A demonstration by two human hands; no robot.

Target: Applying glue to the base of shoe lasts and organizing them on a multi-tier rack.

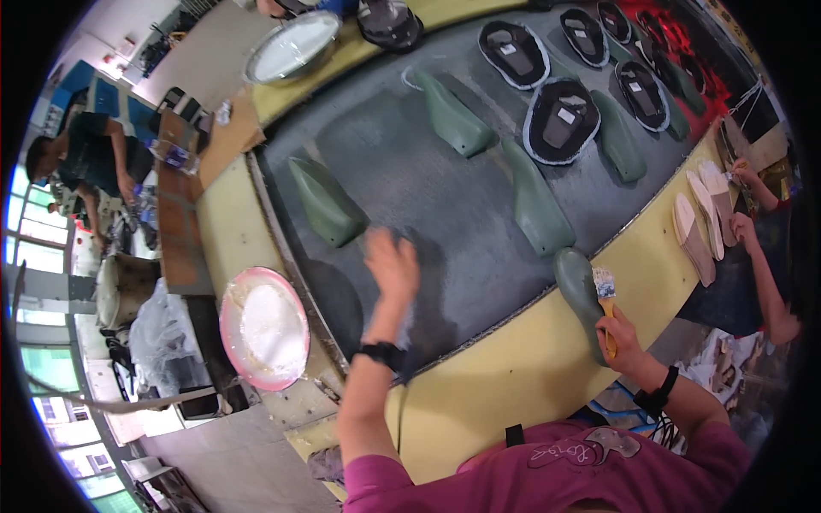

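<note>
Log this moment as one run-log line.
left hand: near green shoe last | right hand: gripping yellow-handled brush near another green shoe last | nearby: pink-rimmed basin, white substance inside

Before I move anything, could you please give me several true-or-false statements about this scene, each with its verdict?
1. The right hand holds a brush. True.
2. The left hand grips a second brush. False: it holds no brush and is near a green last.
3. The pink-rimmed basin stands to the left of the dark panel. True.
4. That basin holds a black substance. False: the substance is white.
5. The brush's handle is blue. False: it is yellow-orange.
6. Dark, pale-edged shoe pieces lie on the panel. True.
</note>
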